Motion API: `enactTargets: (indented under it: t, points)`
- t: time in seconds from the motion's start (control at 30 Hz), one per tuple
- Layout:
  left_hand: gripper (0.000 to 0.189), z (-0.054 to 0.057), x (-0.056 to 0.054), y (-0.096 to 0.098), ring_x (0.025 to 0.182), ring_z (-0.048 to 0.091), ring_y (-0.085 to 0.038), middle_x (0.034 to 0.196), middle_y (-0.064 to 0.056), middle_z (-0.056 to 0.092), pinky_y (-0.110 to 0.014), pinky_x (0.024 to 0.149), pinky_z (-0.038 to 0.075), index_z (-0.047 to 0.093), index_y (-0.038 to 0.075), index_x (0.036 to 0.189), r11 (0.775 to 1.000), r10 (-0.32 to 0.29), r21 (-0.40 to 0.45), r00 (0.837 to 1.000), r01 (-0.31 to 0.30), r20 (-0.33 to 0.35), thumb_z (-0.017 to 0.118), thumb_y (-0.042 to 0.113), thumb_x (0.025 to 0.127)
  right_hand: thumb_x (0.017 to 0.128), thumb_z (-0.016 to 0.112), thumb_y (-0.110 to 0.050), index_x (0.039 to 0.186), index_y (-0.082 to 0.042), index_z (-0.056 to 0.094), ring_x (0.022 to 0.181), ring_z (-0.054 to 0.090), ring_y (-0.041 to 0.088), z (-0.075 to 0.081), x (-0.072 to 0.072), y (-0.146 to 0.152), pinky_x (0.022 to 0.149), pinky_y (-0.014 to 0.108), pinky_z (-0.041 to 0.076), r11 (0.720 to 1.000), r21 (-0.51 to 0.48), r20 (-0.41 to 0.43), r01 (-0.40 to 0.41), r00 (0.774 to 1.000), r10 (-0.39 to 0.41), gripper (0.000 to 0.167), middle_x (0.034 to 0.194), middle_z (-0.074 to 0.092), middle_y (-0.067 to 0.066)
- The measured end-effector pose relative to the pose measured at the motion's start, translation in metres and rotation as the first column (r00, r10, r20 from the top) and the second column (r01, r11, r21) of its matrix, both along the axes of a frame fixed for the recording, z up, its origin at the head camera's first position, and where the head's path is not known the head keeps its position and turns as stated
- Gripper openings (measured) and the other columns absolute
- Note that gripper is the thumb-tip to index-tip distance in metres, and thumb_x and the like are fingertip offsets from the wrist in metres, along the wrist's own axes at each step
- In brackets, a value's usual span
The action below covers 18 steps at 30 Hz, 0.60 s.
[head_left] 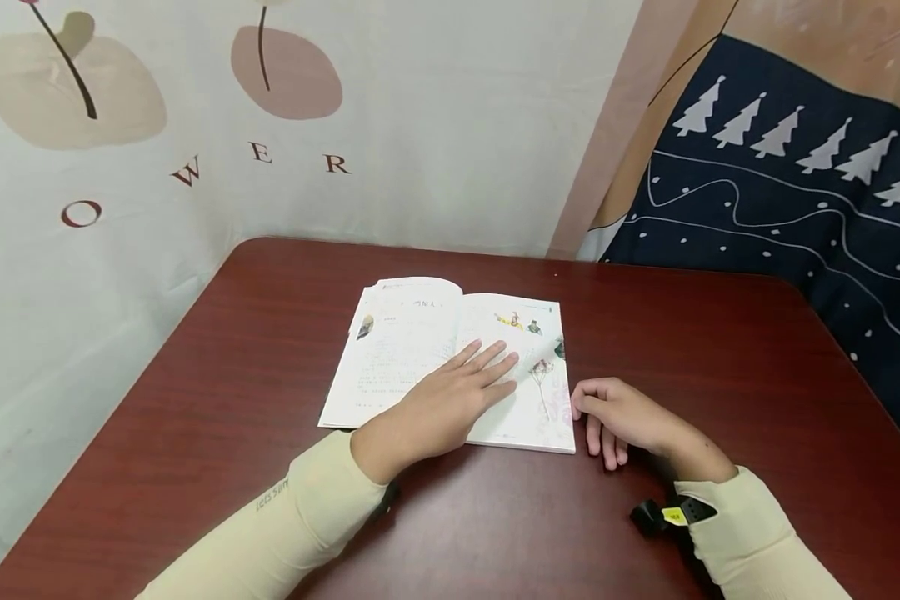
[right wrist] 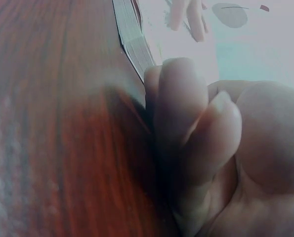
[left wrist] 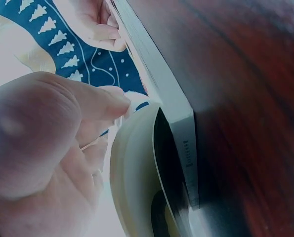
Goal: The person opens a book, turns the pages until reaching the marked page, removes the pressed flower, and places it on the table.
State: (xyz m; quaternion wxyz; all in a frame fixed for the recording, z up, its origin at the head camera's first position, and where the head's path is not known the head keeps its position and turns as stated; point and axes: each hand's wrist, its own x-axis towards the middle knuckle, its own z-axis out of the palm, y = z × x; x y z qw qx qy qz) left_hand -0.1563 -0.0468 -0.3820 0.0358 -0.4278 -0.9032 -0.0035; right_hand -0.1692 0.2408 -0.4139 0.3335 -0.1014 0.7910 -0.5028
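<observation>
An open book (head_left: 412, 358) lies on the table, with printed text on its left page and small coloured drawings on the right one. My left hand (head_left: 450, 400) reaches across the lower middle of it, fingers fairly straight and spread over the right page. In the left wrist view, pages curve up beside this left hand (left wrist: 43, 143), above the book's lower edge (left wrist: 179, 116). Just off the book's right edge, my right hand (head_left: 626, 417) rests by the tabletop with its fingers loosely bent. The right wrist view shows nothing in the right hand (right wrist: 206, 133).
The dark red wooden table (head_left: 217, 358) has rounded far corners. A pale printed curtain (head_left: 450, 125) hangs behind it, and a navy cloth with white trees (head_left: 780, 192) hangs at the right. A black wrist device (head_left: 648, 518) sits under the right cuff.
</observation>
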Motion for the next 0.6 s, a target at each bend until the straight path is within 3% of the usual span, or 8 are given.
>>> enactTargets:
  t: [0.33,0.5,0.6]
  points:
    - [0.059,0.0031,0.0005,-0.0004,0.156,0.017,-0.022,0.165,-0.006,0.027,-0.049,0.126,0.013,0.048,0.013,0.149,0.992,0.121,-0.055,0.989,-0.117,0.085,0.058,0.001,0.092,0.103,0.036,-0.011,0.096,0.003,0.050,0.037,0.059,0.016,0.0009,-0.0035,0.0001,0.036,0.028,0.046,1.000,0.000,-0.005,0.000,1.000,0.000,0.022,0.059,0.062,0.010]
    - [0.056,0.0004,0.0018,-0.0017,0.156,0.017,-0.023,0.166,-0.007,0.025,-0.053,0.125,0.017,0.050,0.013,0.148,0.987,0.159,-0.054,0.978,-0.153,0.137,0.056,0.002,0.094,0.104,0.036,-0.012,0.096,0.003,0.051,0.038,0.060,0.017,0.0007,-0.0018,-0.0004,0.037,0.029,0.047,1.000,0.009,0.007,-0.008,1.000,0.008,0.022,0.059,0.062,0.010]
    - [0.053,-0.0003,0.0019,-0.0019,0.156,0.017,-0.024,0.166,-0.007,0.025,-0.054,0.124,0.018,0.051,0.013,0.147,0.984,0.176,-0.050,0.975,-0.171,0.132,0.055,0.004,0.094,0.103,0.037,-0.012,0.096,0.004,0.050,0.038,0.060,0.017,0.0012,-0.0013,0.0000,0.036,0.029,0.047,1.000,0.009,-0.003,-0.008,1.000,0.008,0.022,0.058,0.062,0.010]
